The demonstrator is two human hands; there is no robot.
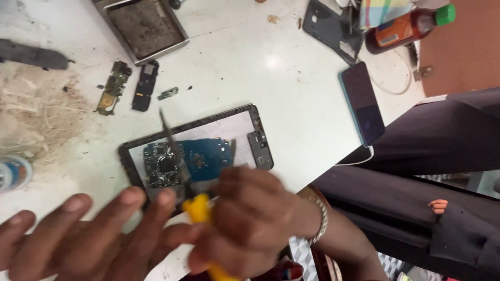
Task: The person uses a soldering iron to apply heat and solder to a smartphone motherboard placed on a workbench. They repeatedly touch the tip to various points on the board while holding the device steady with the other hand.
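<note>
An opened phone frame lies face down on the white table, with a blue circuit board bare inside it. My right hand is shut on a yellow-handled screwdriver. Its thin metal shaft slants up over the board, blurred. My left hand lies flat on the table with fingers spread, its fingertips at the frame's near edge. A metal bangle circles my right wrist.
Small loose phone parts and a black piece lie beyond the frame. A metal tray sits at the back. A dark phone, a black back cover and a brown bottle are at the right. A roll sits at the left edge.
</note>
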